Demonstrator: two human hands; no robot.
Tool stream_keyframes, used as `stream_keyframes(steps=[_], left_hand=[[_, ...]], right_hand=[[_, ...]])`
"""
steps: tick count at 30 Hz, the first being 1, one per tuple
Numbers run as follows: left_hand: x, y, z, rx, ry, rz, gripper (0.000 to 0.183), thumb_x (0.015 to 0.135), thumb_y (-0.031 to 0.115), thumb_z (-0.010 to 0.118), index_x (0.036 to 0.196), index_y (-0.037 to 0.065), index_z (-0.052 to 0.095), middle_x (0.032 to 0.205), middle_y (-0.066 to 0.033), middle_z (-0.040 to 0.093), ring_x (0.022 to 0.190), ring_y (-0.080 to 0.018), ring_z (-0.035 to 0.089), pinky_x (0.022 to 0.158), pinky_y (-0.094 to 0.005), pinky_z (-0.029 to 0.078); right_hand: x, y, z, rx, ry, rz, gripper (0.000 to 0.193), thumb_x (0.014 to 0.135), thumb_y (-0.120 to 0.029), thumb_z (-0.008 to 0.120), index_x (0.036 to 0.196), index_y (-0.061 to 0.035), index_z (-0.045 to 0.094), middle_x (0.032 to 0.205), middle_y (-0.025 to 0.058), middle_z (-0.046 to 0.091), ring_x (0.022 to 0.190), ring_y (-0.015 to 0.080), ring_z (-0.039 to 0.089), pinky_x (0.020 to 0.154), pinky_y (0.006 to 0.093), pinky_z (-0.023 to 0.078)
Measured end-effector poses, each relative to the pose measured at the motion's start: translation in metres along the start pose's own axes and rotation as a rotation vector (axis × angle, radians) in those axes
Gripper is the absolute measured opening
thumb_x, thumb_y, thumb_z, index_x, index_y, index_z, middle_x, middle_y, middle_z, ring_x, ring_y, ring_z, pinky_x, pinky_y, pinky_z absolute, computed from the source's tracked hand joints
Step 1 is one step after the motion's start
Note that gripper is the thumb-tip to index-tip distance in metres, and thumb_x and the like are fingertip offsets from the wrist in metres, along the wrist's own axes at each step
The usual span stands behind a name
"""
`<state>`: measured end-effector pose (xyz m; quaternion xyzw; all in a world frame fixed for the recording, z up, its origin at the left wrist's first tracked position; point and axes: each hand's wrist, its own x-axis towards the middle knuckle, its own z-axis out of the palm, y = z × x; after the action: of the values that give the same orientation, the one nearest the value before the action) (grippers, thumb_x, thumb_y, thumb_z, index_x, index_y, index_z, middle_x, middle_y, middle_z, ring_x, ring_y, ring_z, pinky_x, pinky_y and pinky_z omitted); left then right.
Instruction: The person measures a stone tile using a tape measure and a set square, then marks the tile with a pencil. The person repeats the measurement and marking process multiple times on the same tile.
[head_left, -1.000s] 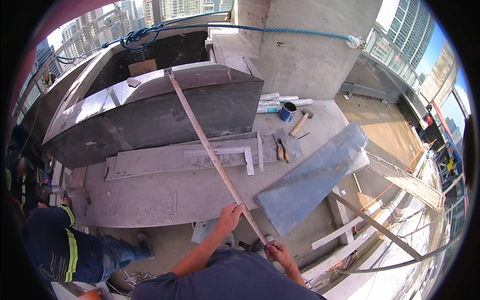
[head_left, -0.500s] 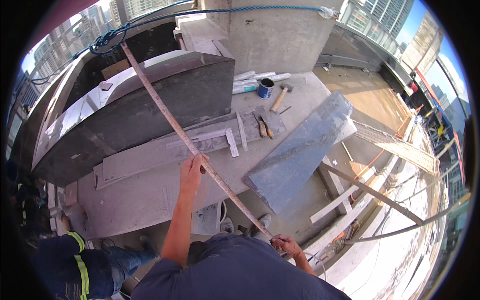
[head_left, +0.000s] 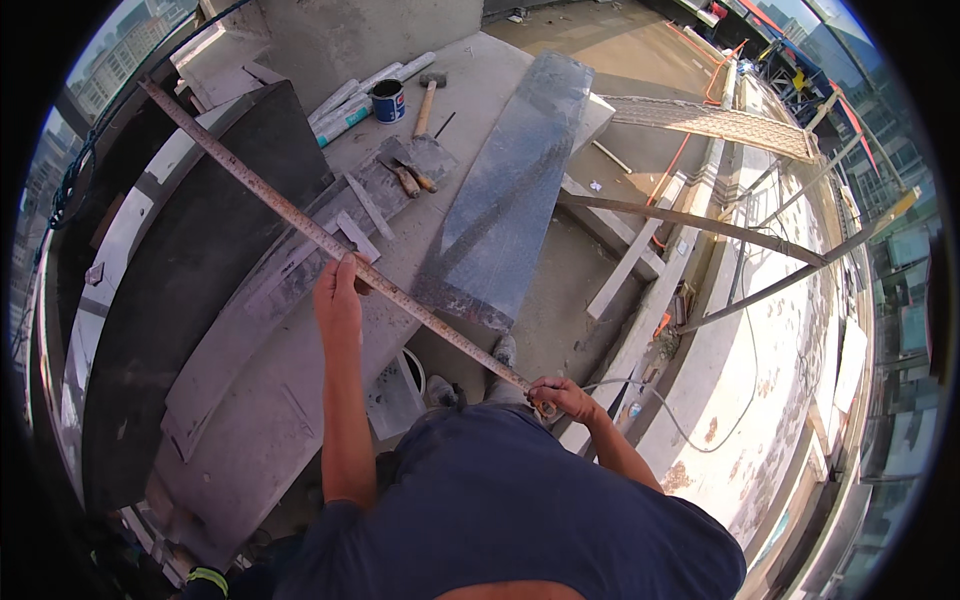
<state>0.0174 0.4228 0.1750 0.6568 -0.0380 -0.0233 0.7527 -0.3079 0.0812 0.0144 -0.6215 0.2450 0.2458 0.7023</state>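
I have the tape (head_left: 300, 218) in both hands: my left fingers (head_left: 347, 270) pinch it partway along, and my right fingers (head_left: 545, 384) are curled around its near end. From there it slants past my left fingers to a far end well beyond them; I can't tell whether that end touches anything. The ledge (head_left: 265, 410) lies under and left of my left fingers. Just past them is the square (head_left: 352, 230), partly hidden by the tape, and the dark block (head_left: 215, 260) stands off to their left. Ahead of my right fingers lies the blue-grey slab (head_left: 510, 200). Farther ahead of my left fingers are two trowels (head_left: 408, 182), then the hammer (head_left: 426, 108), the can (head_left: 388, 108) and some white rolls (head_left: 345, 112).
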Motion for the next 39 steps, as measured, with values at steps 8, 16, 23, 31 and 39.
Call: stream_keyframes(steps=[8,16,23,31,39], left_hand=[[0.042,-0.02,0.112,0.4,-0.576,0.007,0.044,0.111,0.029,0.063,0.144,0.0,0.065,0.097,-0.0104,0.072,0.09,-0.0172,0.069,0.083,-0.0368,0.055],[-0.057,-0.132,0.063,0.463,-0.824,-0.397,0.044,0.107,0.027,0.065,0.143,0.001,0.067,0.107,-0.0092,0.076,0.094,-0.0169,0.071,0.086,-0.036,0.056],[-0.141,-0.183,-0.071,0.519,-0.5,-0.732,0.044,0.104,0.027,0.066,0.137,-0.003,0.069,0.104,-0.0093,0.077,0.087,-0.0157,0.073,0.077,-0.0323,0.057],[-0.192,-0.178,-0.132,0.481,-0.116,-0.792,0.039,0.104,0.02,0.066,0.135,-0.003,0.069,0.104,-0.0117,0.077,0.082,-0.0186,0.076,0.07,-0.0309,0.059],[-0.208,-0.178,-0.129,0.484,-0.112,-0.841,0.041,0.106,0.023,0.062,0.141,0.002,0.067,0.114,-0.0115,0.077,0.09,-0.0192,0.076,0.076,-0.0333,0.061]], right_hand=[[-0.046,0.033,0.005,0.511,0.209,0.033,0.018,0.1,-0.016,0.071,0.11,-0.0009,0.072,0.099,0.0087,0.076,0.091,0.0203,0.076,0.083,0.0324,0.061],[0.07,-0.048,-0.014,0.469,0.424,-0.109,0.025,0.103,-0.028,0.058,0.115,-0.0064,0.062,0.095,0.012,0.076,0.076,0.0264,0.077,0.053,0.0407,0.058],[0.197,-0.145,-0.077,0.583,0.511,-0.045,0.029,0.104,-0.034,0.051,0.118,-0.012,0.064,0.097,0.0123,0.076,0.077,0.0311,0.077,0.062,0.0508,0.057],[0.29,-0.236,-0.165,0.584,0.609,-0.08,0.028,0.104,-0.029,0.049,0.116,-0.0118,0.067,0.096,0.014,0.075,0.079,0.0363,0.078,0.065,0.0531,0.058],[0.295,-0.198,-0.121,0.473,0.691,-0.035,0.029,0.102,-0.029,0.051,0.113,-0.0101,0.069,0.106,0.0138,0.073,0.093,0.0361,0.075,0.066,0.0556,0.063]])
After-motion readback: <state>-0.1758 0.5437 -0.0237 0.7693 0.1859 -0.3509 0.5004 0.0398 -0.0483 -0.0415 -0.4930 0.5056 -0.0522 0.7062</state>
